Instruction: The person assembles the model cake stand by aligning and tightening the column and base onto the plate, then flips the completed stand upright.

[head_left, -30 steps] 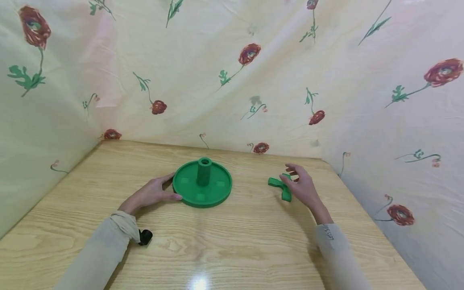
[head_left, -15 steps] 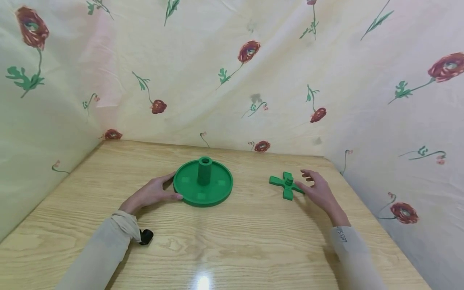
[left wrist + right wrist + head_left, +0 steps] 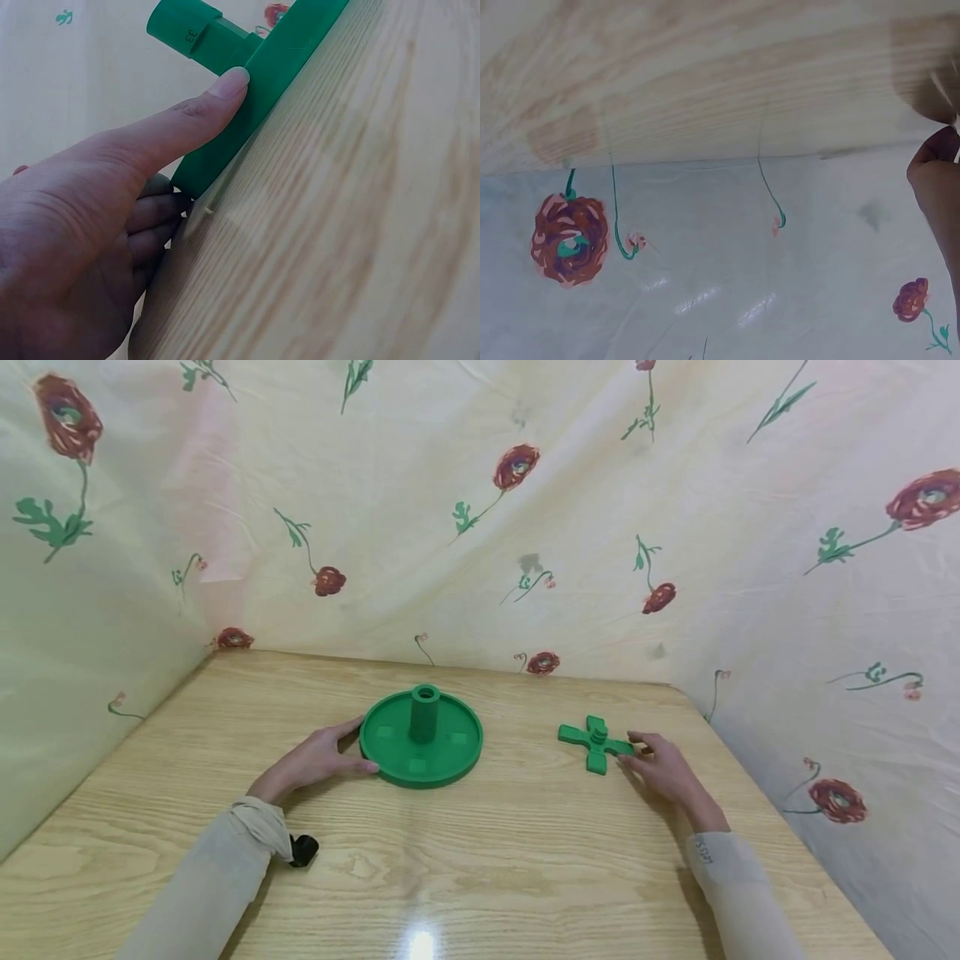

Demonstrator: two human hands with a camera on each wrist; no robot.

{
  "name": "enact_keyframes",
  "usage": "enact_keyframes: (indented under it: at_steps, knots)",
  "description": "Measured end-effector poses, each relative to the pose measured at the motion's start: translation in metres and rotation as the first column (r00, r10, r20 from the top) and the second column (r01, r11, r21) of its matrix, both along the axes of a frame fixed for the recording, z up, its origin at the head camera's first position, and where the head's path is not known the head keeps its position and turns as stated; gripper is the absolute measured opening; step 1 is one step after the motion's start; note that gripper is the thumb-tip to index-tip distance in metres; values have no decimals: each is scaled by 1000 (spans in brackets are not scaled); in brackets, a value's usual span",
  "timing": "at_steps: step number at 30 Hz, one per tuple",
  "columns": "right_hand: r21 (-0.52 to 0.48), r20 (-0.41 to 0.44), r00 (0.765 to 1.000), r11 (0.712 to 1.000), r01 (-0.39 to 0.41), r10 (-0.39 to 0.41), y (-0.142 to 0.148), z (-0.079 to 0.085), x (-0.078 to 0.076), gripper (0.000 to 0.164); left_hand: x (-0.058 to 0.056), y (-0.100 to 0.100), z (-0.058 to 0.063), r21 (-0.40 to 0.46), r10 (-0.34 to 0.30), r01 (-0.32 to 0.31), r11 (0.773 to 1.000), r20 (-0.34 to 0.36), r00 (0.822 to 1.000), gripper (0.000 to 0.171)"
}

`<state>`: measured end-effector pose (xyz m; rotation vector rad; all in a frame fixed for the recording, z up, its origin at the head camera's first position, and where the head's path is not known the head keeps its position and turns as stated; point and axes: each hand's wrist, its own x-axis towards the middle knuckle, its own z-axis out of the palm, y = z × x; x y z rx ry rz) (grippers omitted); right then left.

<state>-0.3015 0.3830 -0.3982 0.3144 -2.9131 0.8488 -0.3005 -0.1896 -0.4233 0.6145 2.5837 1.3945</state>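
Note:
A green round tray with a raised rim and a hollow upright post at its centre lies flat on the table. My left hand holds its left edge, the thumb laid along the rim and the fingers spread round the side. Farther right is a flat green cross-shaped piece, with a short threaded stub standing up in its middle. The thumb and fingers of my right hand pinch the tip of its right arm. Only part of that hand shows at the edge of the right wrist view.
Both pieces are on a wood-grain table. A pale sheet printed with red flowers rises behind and at both sides of it. A small black object sits at my left cuff.
My right hand has moved right, uncovering the cross-shaped piece, then lowered its fingers to the tip of the right arm. The left hand and the tray have stayed put.

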Motion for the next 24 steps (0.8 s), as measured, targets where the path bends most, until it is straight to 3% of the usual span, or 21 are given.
enact_keyframes:
  at_steps: [13, 24]
  knots:
    - [33, -74, 997, 999, -10, 12, 4, -7, -7, 45, 1, 1, 2, -13, 9, -9, 1000, 1, 1000, 103]
    - [10, -67, 997, 1000, 22, -21, 2, -10, -6, 35, 2, 0, 1, -14, 13, -13, 1000, 0, 1000, 103]
